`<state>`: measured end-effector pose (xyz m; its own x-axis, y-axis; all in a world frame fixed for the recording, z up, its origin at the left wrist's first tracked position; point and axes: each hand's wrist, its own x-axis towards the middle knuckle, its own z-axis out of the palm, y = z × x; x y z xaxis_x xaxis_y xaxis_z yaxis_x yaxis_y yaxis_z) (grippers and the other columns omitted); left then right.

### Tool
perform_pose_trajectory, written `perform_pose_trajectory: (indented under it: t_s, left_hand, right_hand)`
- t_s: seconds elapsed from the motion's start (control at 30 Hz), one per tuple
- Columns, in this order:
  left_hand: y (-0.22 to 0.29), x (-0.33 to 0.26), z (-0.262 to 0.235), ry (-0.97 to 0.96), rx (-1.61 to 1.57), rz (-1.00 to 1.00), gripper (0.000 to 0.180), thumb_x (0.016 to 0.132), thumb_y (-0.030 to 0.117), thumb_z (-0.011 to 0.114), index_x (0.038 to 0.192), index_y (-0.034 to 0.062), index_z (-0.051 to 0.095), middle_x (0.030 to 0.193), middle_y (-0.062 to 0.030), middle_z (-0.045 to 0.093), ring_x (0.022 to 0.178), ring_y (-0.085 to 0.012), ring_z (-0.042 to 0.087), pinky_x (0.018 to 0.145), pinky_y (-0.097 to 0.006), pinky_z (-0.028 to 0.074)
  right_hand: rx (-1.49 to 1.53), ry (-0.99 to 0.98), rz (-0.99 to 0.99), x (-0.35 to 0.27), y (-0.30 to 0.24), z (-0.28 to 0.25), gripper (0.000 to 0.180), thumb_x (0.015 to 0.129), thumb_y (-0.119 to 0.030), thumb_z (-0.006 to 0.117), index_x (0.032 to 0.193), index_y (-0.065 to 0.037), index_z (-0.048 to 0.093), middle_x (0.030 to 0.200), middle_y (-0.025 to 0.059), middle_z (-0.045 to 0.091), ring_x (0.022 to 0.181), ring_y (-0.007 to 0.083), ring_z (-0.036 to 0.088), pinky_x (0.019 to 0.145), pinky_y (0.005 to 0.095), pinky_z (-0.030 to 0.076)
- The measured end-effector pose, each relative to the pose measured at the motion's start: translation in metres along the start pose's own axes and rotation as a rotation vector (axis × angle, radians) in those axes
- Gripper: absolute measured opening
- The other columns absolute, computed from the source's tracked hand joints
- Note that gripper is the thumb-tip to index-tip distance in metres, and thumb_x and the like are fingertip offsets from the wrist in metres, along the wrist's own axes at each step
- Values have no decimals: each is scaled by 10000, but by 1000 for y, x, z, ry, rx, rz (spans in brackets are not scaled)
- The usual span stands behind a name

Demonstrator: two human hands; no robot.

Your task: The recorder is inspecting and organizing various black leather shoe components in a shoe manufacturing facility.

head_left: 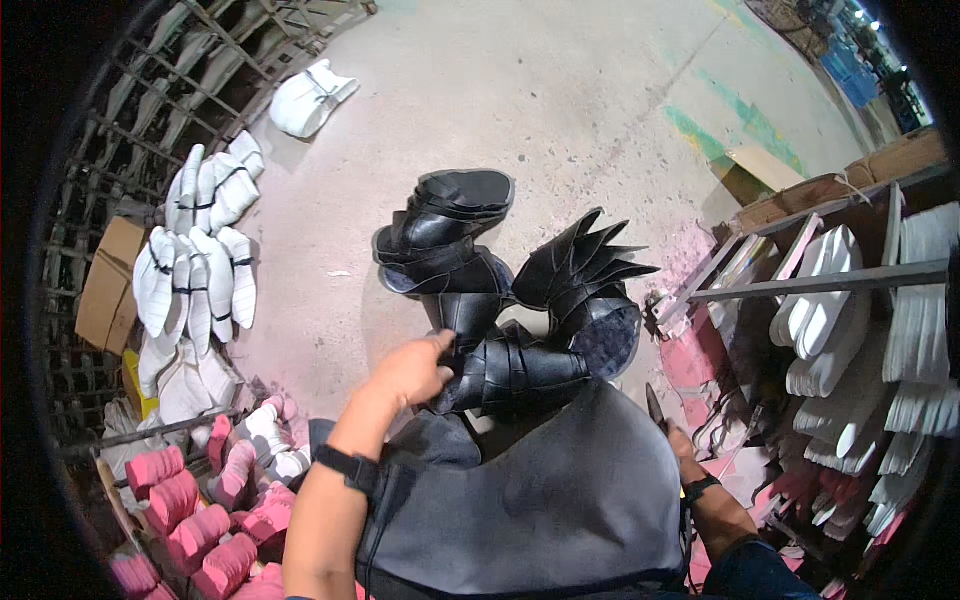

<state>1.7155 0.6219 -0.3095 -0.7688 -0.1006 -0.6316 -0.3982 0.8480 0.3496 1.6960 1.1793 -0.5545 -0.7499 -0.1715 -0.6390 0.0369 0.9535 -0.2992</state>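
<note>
Touching black bundles [530, 372], left fingers [437, 345], wide floor [560, 115] ahead, rack [820, 283] at right

On the floor [560, 110], shoe parts [535, 368] are grouped at the centre, with the left hand [402, 373] placed at their 8 o'clock edge. An apron [530, 500] is spread at 6 o'clock; a tool [655, 404] is held at 4 o'clock in the right hand [684, 446]. At 3 o'clock, insoles [918, 330] are stacked in a rack [820, 283]. Rolls [200, 535] are heaped at 8 o'clock; tied bundles [196, 285] are piled at 9, a carton [108, 285] behind them; a single bundle [303, 104] is set at 11.
</note>
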Motion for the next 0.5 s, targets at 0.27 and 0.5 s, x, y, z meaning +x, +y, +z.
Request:
perform_pose_trajectory:
  t_s: [0.27, 0.5]
  left_hand:
    - [86, -80, 5, 119, -196, 422, 578, 795, 184, 647, 1318, 41, 446, 1190, -205, 572, 1092, -356, 551, 932, -405, 441]
    - [77, -72, 10, 184, 87, 328, 556, 794, 179, 649, 1288, 25, 448, 1039, -158, 597, 994, -313, 575, 849, -412, 435]
  right_hand:
    - [24, -170, -164, 37, -131, -93, 380, 842, -290, 591, 1106, -18, 623, 1028, 204, 650, 882, 315, 650, 777, 378, 491]
    - [361, -192, -704, 82, -356, -199, 438, 890, -233, 629, 1217, 46, 546, 942, 22, 632, 833, 94, 567, 772, 255, 477]
